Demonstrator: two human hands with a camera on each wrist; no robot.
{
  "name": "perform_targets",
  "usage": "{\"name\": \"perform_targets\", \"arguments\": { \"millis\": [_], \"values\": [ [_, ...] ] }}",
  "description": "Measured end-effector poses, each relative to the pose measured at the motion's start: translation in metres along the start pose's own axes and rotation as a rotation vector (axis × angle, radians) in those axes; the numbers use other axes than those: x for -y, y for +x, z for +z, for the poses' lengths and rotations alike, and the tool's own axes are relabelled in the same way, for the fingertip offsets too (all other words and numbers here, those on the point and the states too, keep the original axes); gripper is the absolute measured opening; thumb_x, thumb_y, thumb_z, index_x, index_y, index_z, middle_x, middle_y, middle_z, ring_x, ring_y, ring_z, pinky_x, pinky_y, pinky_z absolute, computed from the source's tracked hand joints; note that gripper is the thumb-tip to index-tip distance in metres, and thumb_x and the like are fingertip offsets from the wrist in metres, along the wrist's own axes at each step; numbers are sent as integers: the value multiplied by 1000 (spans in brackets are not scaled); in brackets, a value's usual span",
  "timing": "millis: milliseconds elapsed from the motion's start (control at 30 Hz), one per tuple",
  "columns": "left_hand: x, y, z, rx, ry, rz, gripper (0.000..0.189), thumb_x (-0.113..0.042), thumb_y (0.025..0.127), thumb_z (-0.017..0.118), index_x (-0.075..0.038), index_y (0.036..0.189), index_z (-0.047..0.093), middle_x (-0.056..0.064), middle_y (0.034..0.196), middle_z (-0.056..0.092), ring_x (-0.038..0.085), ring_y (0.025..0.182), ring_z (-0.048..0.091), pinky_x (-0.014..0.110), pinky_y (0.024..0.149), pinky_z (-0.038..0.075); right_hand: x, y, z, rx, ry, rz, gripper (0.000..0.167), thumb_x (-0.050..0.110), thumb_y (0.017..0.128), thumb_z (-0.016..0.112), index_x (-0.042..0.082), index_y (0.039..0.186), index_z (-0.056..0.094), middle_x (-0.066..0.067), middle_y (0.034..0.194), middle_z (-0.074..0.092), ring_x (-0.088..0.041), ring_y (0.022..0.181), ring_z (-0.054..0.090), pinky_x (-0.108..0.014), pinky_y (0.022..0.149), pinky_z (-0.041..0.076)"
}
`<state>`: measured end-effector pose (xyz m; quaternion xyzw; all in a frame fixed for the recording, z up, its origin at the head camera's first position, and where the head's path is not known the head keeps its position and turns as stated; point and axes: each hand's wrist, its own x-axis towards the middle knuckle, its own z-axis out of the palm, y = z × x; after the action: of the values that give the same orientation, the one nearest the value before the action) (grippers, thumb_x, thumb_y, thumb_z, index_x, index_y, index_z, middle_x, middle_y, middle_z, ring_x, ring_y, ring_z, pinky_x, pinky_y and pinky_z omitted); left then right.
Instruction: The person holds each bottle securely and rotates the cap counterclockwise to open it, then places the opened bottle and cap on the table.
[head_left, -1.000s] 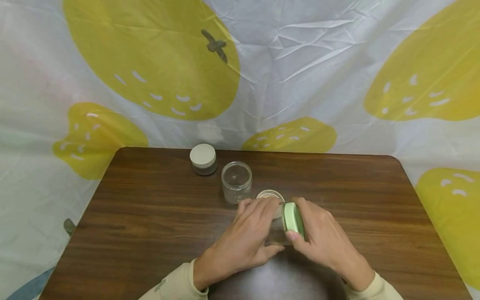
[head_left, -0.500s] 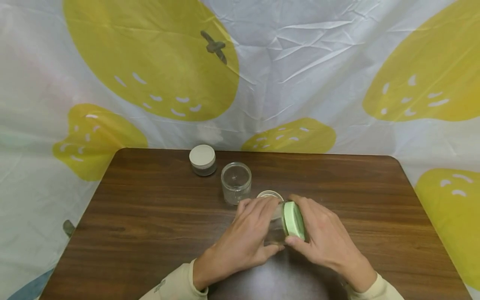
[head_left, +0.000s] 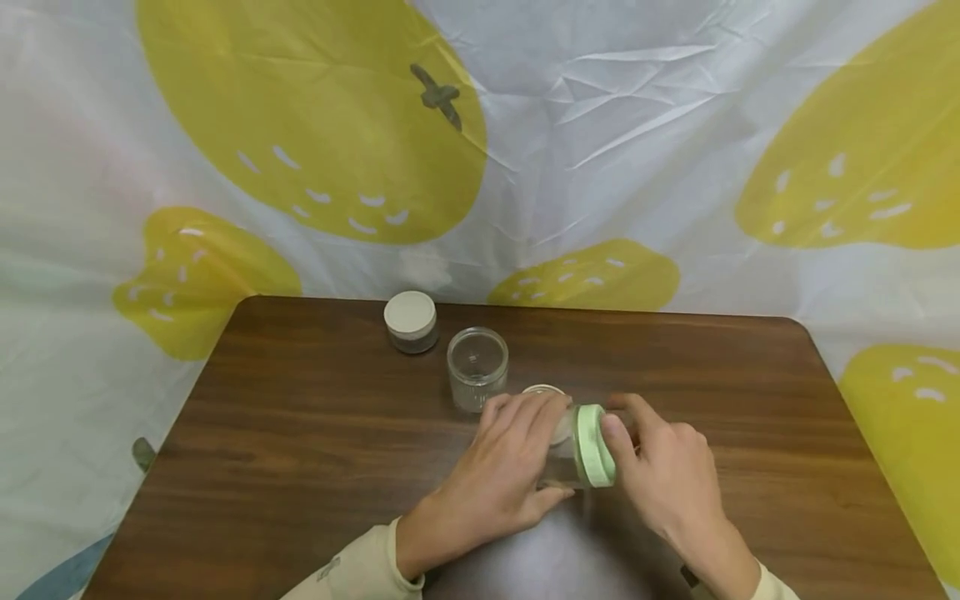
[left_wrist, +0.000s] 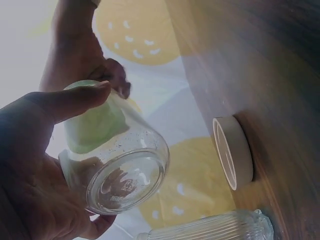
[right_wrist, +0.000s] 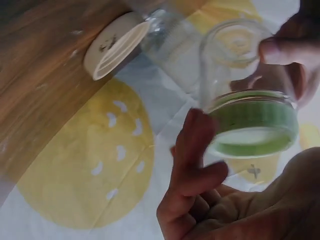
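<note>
My left hand [head_left: 498, 467] grips a clear glass jar [left_wrist: 130, 180] by its side. The jar lies tilted sideways above the table, its base to the left and its green lid [head_left: 596, 447] to the right. Beside that lid is my right hand [head_left: 671, 467], fingers loosely curled. In the right wrist view the right palm is apart from the green lid, and one fingertip [right_wrist: 202, 120] is at the lid's edge; whether it touches, I cannot tell. The left fingers hide part of the glass.
Behind the hands, a loose white lid [left_wrist: 234, 152] rests on the brown table [head_left: 315, 467]. An uncovered ribbed glass jar [head_left: 477, 367] stands to its left. Farther back is a small jar with a white lid [head_left: 410, 315]. A lemon-print cloth [head_left: 525, 167] hangs behind the table.
The right hand was wrapped around the green lid; it has now loosened and drawn back to the right, its thumb raised. The left hand keeps holding the jar.
</note>
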<state>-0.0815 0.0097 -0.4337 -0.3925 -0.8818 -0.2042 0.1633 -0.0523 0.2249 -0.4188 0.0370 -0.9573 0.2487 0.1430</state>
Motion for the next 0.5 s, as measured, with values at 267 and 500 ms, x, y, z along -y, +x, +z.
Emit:
{"name": "perform_targets", "arguments": {
  "millis": [267,500],
  "values": [
    [-1,0,4,-27,51,8,102,-48,70,95,-7,150,48,4,146,59,22,139,53,42,110,42,9,0,3,101,-10,53,45,50,103,61,7,109,74,9,57,56,-7,51,47,-27,49,38],
    [0,-1,3,-41,46,2,104,-47,66,97,-6,149,49,5,145,60,21,139,54,41,110,43,9,-2,7,38,-10,-26,33,43,99,68,10,107,69,11,58,49,-7,53,42,-26,52,36]
  ]
}}
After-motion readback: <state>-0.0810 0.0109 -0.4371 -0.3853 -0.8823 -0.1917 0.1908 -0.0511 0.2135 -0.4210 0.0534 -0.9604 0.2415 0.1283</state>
